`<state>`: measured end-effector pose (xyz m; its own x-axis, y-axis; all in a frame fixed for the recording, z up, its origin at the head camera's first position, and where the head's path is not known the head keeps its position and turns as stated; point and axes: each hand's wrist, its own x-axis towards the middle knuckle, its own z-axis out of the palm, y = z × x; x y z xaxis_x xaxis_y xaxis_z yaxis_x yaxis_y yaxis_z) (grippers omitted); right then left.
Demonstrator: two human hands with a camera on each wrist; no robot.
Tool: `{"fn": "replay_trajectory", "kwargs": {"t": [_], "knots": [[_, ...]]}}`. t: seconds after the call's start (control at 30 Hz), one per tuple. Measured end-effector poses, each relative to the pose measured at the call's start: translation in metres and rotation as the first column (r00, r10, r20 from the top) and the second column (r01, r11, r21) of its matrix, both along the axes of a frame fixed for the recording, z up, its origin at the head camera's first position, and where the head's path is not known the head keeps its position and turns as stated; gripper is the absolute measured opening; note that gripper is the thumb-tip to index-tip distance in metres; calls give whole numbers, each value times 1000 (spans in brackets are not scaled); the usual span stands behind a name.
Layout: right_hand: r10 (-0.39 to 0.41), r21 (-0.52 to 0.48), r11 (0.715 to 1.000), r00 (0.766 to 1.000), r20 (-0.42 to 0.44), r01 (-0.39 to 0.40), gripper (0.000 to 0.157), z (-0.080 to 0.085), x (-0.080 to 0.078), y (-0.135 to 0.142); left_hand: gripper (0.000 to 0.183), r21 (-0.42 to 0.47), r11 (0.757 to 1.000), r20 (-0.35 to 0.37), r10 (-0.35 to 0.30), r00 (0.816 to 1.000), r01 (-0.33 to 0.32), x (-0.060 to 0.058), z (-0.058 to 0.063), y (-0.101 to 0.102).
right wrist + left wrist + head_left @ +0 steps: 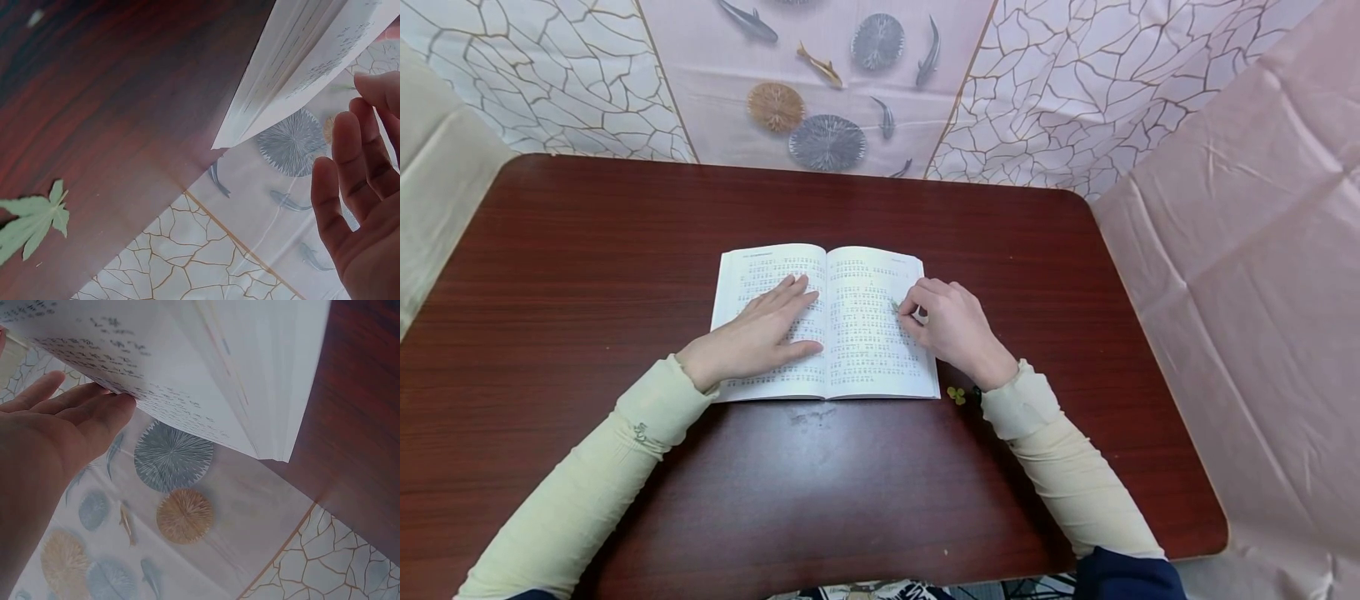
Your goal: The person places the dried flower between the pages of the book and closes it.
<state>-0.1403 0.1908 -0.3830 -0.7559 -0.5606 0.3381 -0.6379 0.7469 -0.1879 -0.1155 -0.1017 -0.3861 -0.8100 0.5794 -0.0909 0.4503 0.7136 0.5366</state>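
An open book (865, 379) of printed text lies in the middle of the table. My left hand (760, 333) rests on its left page, fingers extended and thumb apart. Over the right page, my right hand (957, 329) pinches a small thin green piece (894, 306), which looks like a bit of leaf, between thumb and forefinger. The right wrist view shows only a sliver of that green piece (345, 86) by the fingertips. A lobed green leaf (37, 219) lies on the tabletop there. In the left wrist view, the left hand's fingers (112, 415) lie against the page.
Beside the book's lower right corner is a small yellow-green leaf (956, 395), with something dark partly hidden near the right cuff. The dark red wooden table (587, 275) meets patterned cloth (880, 92) at the back and a plain pale cloth (1247, 250) on the right.
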Motion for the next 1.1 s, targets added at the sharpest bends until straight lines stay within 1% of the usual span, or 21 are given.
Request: {"fn": "replay_trajectory", "kwargs": {"t": [0.2, 0.33, 0.5, 0.6, 0.7, 0.8, 0.87, 0.97, 1.1], "knots": [[11, -19, 1000, 1000, 15, -11, 15, 0, 1, 0, 78, 0, 1000, -4, -1, 1000, 1, 0, -1, 0], [8, -22, 1000, 1000, 22, -8, 14, 0, 1, 0, 78, 1, 1000, -5, -1, 1000, 1, 0, 0, 0], [-29, -30, 999, 997, 67, 31, 12, 2, 0, 4, 78, 2, 1000, -1, 6, 1000, -6, -1, 0, -1], [-69, -32, 997, 990, 121, 73, 11, 4, 0, 7, 78, 0, 999, -3, 37, 999, -37, -1, 2, -4], [-111, -29, 993, 978, 179, 118, 7, 5, 0, 12, 80, -29, 995, 9, 96, 995, -96, -2, 5, -9], [-136, -32, 989, 967, 216, 146, 4, 7, 0, 15, 83, -78, 983, 45, 170, 984, -167, -1, 7, -14], [-152, -45, 985, 960, 234, 167, 5, 10, 0, 18, 86, -107, 974, 71, 206, 976, -198, -1, 8, -17], [-179, -75, 976, 949, 258, 204, 8, 14, 1, 23, 89, -120, 969, 100, 229, 968, -217, 0, 9, -18], [-220, -105, 961, 936, 276, 257, 10, 21, 1, 31, 91, -125, 969, 122, 230, 966, -215, 1, 9, -19]]}}
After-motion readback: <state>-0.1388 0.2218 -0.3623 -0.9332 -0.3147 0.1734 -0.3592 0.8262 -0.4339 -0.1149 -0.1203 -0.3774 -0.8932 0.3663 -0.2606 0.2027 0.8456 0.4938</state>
